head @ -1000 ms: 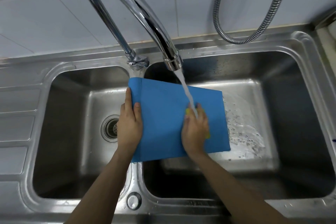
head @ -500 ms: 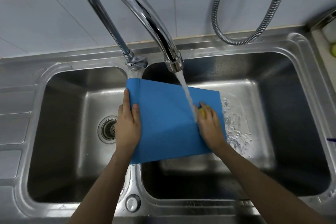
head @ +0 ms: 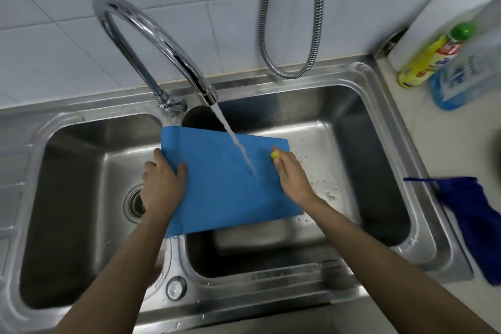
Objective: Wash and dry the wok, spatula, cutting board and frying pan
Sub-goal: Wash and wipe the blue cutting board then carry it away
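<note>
Left hand [head: 162,187] grip around cutting board [head: 225,195] edge; right hand [head: 294,177] grip pinching yellow sponge [head: 275,154].

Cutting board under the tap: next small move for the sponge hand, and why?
Probably sweep the right hand with its yellow sponge back leftward across the blue cutting board. The sponge sits at the board's far right corner, the water stream lands mid-board, and the left hand grips the left edge, steadying it over the sink divider.
</note>
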A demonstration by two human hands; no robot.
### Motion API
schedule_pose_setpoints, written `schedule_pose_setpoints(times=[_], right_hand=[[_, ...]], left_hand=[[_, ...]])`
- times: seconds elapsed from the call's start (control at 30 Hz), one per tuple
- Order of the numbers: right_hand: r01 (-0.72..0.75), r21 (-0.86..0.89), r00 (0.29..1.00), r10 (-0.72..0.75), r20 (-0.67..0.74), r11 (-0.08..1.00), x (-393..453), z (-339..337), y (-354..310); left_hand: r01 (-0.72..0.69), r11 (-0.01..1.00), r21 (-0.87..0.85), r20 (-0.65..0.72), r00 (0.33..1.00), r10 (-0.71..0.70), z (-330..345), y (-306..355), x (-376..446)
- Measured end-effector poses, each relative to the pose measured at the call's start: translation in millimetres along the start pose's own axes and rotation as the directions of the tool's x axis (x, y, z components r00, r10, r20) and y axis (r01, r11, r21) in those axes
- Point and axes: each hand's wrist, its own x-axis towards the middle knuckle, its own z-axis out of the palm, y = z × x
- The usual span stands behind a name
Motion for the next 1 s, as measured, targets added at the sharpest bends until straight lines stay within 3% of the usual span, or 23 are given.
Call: schedule_pose_setpoints(times=[0.17,0.3,0.4,0.47,0.63,0.77,0.87,0.93,1.0], right_hand=[[0.129,-0.066,0.956,-0.141,-0.257,0.989,-0.5,-56.3,-18.8],[0.046,-0.271,0.860,-0.176,-0.478,0.961,-5.0,-131.8,5.7],[-0.146,-0.542,0.828,-0.198,-0.524,0.827,-3.2,-180.8,30.9],[-0.261,-0.617,0.829,-0.154,-0.537,0.742,-4.6,-198.8,43.3],[-0.446,-0.612,0.839,0.067,-0.540,0.653,-5.8,-214.0,69.3],[-0.540,-0.517,0.795,0.200,-0.573,0.664,-8.8,-224.3,76.9],[-0.363,-0.612,0.841,-0.035,-0.539,0.702,-12.7,-184.0,49.3],[-0.102,-0.617,0.926,-0.153,-0.345,0.780,-23.4,-114.6,21.3],[0.074,-0.450,0.990,-0.121,-0.075,0.890,-39.0,-30.9,-2.4]], left_hand=[[-0.003,0.992,0.128,0.052,0.999,-0.004,-6.3,-1.8,-16.5],[0.001,0.987,0.161,0.025,1.000,-0.005,-4.4,3.8,-24.3],[0.001,0.991,0.137,0.000,1.000,-0.001,-0.8,4.9,-25.7],[-0.012,0.992,0.124,-0.011,1.000,0.013,1.6,2.7,-25.2],[-0.020,0.993,0.117,-0.007,1.000,0.021,2.0,-3.2,-24.9],[-0.028,0.996,0.090,-0.012,1.000,0.029,2.0,-5.4,-23.3],[-0.026,0.999,0.034,-0.013,1.000,0.026,6.6,-8.7,-25.7],[-0.021,0.998,-0.052,-0.012,1.000,0.021,11.7,-10.8,-28.2],[-0.030,0.989,-0.144,-0.012,1.000,0.028,15.7,-12.0,-28.7]])
